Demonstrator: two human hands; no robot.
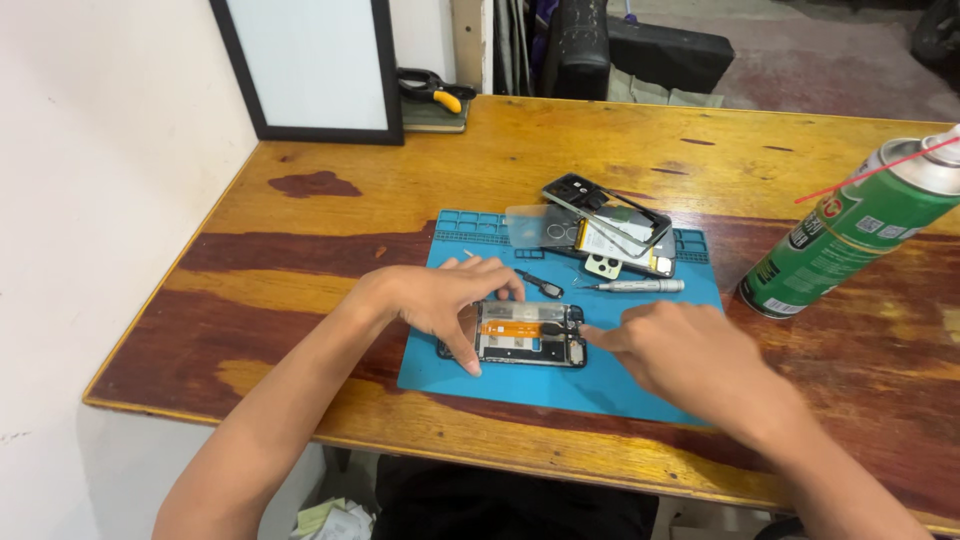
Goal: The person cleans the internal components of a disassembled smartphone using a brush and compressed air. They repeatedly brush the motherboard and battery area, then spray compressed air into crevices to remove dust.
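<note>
- Head view looks down on a reddish-brown wooden worktop [420, 190] that carries a blue rectangular rubber work mat [560, 385].
- An opened black smartphone with its back removed and an orange flat cable across its inside [528, 333] lies flat on the mat, near the mat's middle.
- The left hand [440, 298] rests on the phone's left end; its fingers [468, 352] are spread narrowly around the frame, thumb at the near edge and the others over the far edge, pinning it down.
- The right hand [690, 350] comes in from the right, its fingers curled, the tips meeting the phone's right end; I cannot tell whether they pinch anything.
- A slim silver screwdriver [640, 286] lies on the mat just beyond the right hand.
- A pile of loose phone parts, with a black frame and a clear panel [600, 228], sits at the mat's far edge.
- A green spray can with a red straw [850, 230] stands on the worktop to the right, well apart from the phone.
</note>
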